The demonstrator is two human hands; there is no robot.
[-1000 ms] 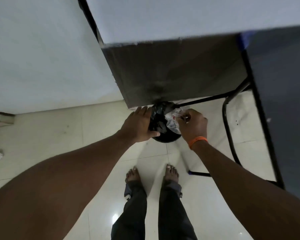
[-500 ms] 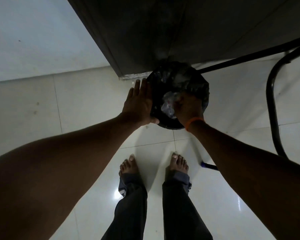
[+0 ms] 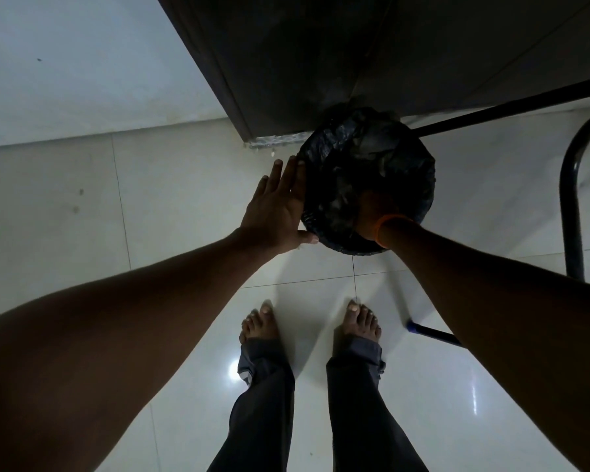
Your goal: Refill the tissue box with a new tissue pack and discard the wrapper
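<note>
A round bin lined with a black plastic bag (image 3: pixel 361 155) stands on the tiled floor, against the corner of a dark panel. My left hand (image 3: pixel 276 209) lies flat against the bin's left side, fingers straight and thumb at the near rim. My right hand (image 3: pixel 372 212), with an orange band at the wrist, is pushed down into the bin's mouth. Its fingers are hidden in the dark liner. The clear wrapper is not visible, and no tissue box or tissue pack is in view.
A dark furniture panel (image 3: pixel 304 63) rises behind the bin. A black metal tube frame (image 3: pixel 571 199) curves down at the right, with a bar on the floor (image 3: pixel 433 332). My bare feet (image 3: pixel 263 321) stand on glossy white tiles in front of the bin.
My right hand has pushed deeper into the bin, and the clear wrapper it held has gone out of sight. The view has moved closer. My left hand stays on the bin's side.
</note>
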